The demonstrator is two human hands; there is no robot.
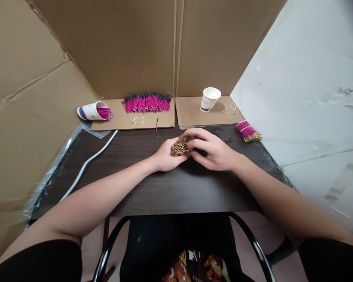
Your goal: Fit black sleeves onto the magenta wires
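- Gripping a bundle [180, 147]: left hand [168, 156], fingers wrapped round
- right hand [213, 152]: fingers bent, can't tell if pinching
- other bundle [248, 132] already banded, wire row [147, 104] loose

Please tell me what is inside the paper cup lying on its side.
The paper cup holds thin pink pieces, which poke out of its mouth. Their far ends, and anything else deeper in, cannot be seen because the cup itself covers them.

A black short-sleeved top [44, 260] carries an orange, brown and cream print [213, 266] in front.
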